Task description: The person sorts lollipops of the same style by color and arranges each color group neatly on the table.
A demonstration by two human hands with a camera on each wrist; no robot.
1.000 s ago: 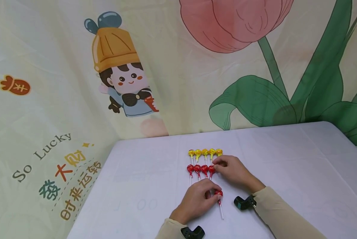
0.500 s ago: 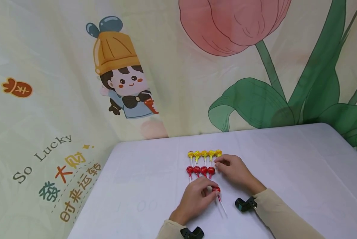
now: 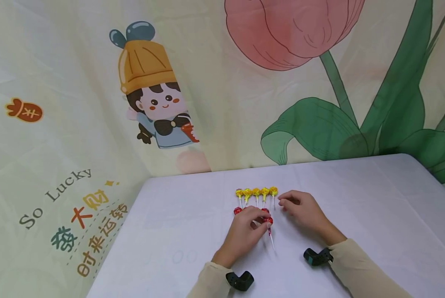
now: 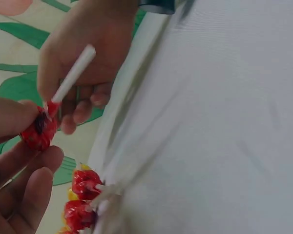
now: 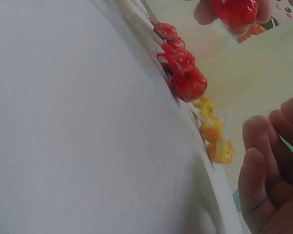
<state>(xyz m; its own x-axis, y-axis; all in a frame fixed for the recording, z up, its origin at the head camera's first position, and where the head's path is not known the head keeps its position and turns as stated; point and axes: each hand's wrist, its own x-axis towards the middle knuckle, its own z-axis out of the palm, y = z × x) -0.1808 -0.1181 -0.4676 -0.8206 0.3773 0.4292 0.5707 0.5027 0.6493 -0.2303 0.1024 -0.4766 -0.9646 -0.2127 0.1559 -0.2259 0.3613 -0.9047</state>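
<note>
My left hand [image 3: 241, 236] pinches a red-wrapped lollipop [image 3: 269, 221] by its head between thumb and fingers. Its white stick points toward me in the head view; in the left wrist view the held lollipop [image 4: 39, 131] is raised off the table. Behind that hand lies a row of red lollipops [image 3: 238, 210], partly hidden by it. Farther back, several yellow lollipops [image 3: 265, 192] lie side by side, sticks toward me. Just right of the last yellow one, my right hand [image 3: 304, 211] hovers with loosely bent fingers and nothing in them.
A white-covered table [image 3: 170, 223] carries the lollipops. Behind it hangs a printed cloth [image 3: 222, 103] with a tulip and a cartoon figure. Each wrist wears a black camera, such as the right one [image 3: 317, 256].
My left hand has brought the red lollipop away from me, close to the right end of the red row. My right hand has drawn back to the right, off the lollipops.
</note>
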